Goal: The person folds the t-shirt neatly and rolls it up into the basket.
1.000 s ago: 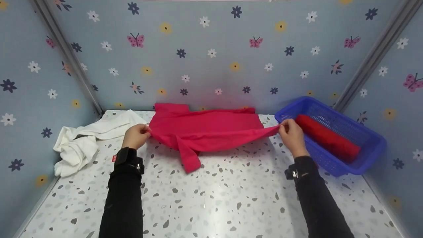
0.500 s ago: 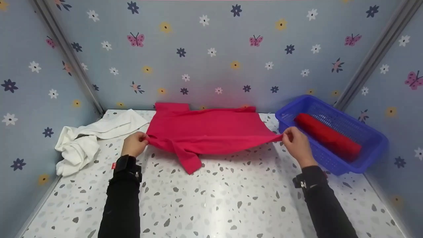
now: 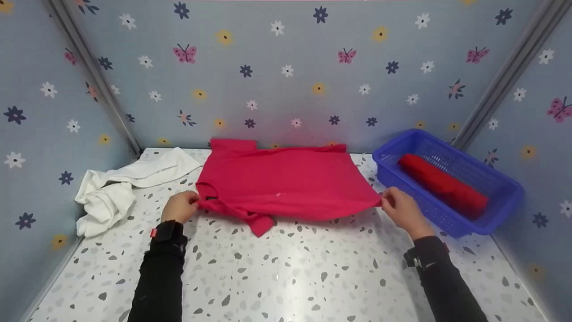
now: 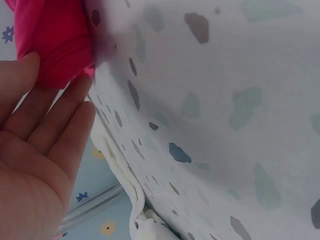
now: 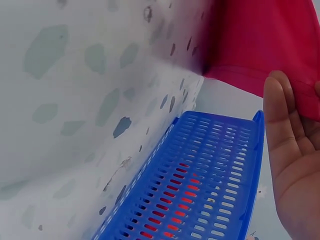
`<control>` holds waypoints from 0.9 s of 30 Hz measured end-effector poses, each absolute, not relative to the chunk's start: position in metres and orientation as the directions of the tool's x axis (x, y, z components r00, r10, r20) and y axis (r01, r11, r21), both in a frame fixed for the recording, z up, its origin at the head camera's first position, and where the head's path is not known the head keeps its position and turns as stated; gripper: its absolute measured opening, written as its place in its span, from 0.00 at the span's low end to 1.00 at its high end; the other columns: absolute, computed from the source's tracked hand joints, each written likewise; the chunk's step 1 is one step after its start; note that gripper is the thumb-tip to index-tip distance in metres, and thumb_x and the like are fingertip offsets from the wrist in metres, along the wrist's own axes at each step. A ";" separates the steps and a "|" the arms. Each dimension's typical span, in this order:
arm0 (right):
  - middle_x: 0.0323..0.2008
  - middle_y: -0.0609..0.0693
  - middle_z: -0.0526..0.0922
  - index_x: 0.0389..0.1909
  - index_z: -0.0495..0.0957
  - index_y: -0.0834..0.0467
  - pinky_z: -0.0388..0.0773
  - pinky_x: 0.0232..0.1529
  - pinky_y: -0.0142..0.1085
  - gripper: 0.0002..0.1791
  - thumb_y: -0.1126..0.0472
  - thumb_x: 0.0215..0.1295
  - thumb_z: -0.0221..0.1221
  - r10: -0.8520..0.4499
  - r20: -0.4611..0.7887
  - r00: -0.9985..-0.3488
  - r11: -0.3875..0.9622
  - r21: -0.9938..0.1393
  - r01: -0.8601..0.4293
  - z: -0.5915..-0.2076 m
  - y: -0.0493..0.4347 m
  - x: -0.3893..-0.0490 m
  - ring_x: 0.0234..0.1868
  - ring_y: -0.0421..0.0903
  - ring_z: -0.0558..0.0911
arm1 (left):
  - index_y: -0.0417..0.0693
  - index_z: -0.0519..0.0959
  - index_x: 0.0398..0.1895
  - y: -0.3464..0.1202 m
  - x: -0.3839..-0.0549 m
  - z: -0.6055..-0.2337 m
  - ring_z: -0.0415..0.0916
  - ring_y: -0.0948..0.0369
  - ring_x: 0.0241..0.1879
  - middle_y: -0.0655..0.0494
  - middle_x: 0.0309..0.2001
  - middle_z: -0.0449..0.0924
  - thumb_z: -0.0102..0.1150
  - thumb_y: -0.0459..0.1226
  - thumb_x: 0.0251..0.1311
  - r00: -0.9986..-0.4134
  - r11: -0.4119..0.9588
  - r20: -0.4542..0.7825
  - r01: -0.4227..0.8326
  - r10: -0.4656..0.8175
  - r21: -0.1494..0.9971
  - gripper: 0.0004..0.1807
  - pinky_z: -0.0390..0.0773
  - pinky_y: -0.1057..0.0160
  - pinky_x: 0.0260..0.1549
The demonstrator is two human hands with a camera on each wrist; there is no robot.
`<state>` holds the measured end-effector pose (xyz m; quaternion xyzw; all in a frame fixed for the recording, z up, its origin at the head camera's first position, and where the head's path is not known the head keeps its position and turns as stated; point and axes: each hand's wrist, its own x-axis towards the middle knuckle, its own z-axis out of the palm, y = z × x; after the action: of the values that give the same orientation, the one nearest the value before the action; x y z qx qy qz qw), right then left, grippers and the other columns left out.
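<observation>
A pinkish-red T-shirt [image 3: 286, 179] lies sideways on the speckled table, its neckline at the left and its hem at the right. My left hand [image 3: 180, 206] pinches the shirt near the collar's front edge. At the opposite end, my right hand [image 3: 403, 212] pinches the hem corner, and the near side hangs raised between both hands. One sleeve [image 3: 260, 225] droops toward me under that raised edge; the other sleeve [image 3: 232, 144] points to the back wall. In the right wrist view the stitched hem [image 5: 240, 75] passes behind the fingers.
A blue perforated basket [image 3: 509, 201] stands at the right, close to my right hand, with a rolled red cloth [image 3: 442, 185] inside. Crumpled white cloth [image 3: 107, 201] lies at the left. Flower-patterned walls [image 3: 286, 71] enclose the table [image 3: 286, 277] at the back and sides.
Both hands have drawn the shirt's near edge toward me, and the right hand has also moved slightly outward. The neckline opening now shows, and more of the shirt is spread flat.
</observation>
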<state>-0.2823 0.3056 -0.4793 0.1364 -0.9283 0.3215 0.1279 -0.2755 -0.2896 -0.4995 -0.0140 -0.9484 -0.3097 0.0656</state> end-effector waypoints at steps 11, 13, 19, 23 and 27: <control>0.32 0.53 0.80 0.40 0.77 0.64 0.77 0.41 0.48 0.02 0.70 0.71 0.62 -0.229 0.261 -0.938 0.775 -0.534 -0.338 -0.484 0.306 -0.279 0.36 0.51 0.77 | 0.30 0.83 0.53 -0.253 -0.263 -0.487 0.81 0.35 0.55 0.32 0.51 0.85 0.53 0.21 0.55 -0.960 0.870 0.245 0.237 0.139 0.432 0.22 0.79 0.35 0.56; 0.32 0.52 0.80 0.40 0.78 0.63 0.77 0.41 0.48 0.02 0.70 0.70 0.62 -0.237 0.254 -0.938 0.781 -0.525 -0.339 -0.485 0.305 -0.278 0.35 0.51 0.77 | 0.30 0.84 0.51 -0.241 -0.261 -0.486 0.82 0.36 0.55 0.33 0.50 0.86 0.55 0.21 0.55 -0.939 0.868 0.297 0.288 0.173 0.405 0.20 0.79 0.37 0.58; 0.33 0.51 0.82 0.39 0.78 0.62 0.79 0.45 0.51 0.02 0.70 0.70 0.62 -0.269 0.207 -0.941 0.787 -0.516 -0.338 -0.489 0.307 -0.278 0.37 0.51 0.79 | 0.34 0.88 0.40 -0.201 -0.252 -0.488 0.83 0.43 0.45 0.42 0.40 0.85 0.66 0.21 0.53 -0.863 0.829 0.387 0.457 0.324 0.324 0.11 0.83 0.45 0.50; 0.34 0.52 0.84 0.38 0.79 0.62 0.82 0.46 0.53 0.03 0.71 0.68 0.63 -0.293 0.209 -0.933 0.772 -0.525 -0.359 -0.491 0.308 -0.277 0.39 0.52 0.81 | 0.39 0.89 0.35 -0.179 -0.248 -0.497 0.79 0.49 0.37 0.48 0.34 0.80 0.74 0.23 0.50 -0.780 0.786 0.417 0.582 0.466 0.209 0.09 0.83 0.50 0.42; 0.35 0.53 0.85 0.36 0.80 0.61 0.84 0.50 0.55 0.04 0.72 0.66 0.64 -0.314 0.203 -0.928 0.764 -0.527 -0.374 -0.494 0.307 -0.278 0.42 0.55 0.85 | 0.42 0.89 0.33 -0.166 -0.246 -0.506 0.75 0.52 0.37 0.52 0.33 0.77 0.76 0.24 0.50 -0.761 0.770 0.362 0.619 0.539 0.154 0.09 0.80 0.52 0.42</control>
<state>-0.2775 0.3075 -0.4940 0.1834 -0.9376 0.2909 0.0511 -0.2464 -0.1659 -0.5059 -0.3118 -0.9287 -0.1334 0.1500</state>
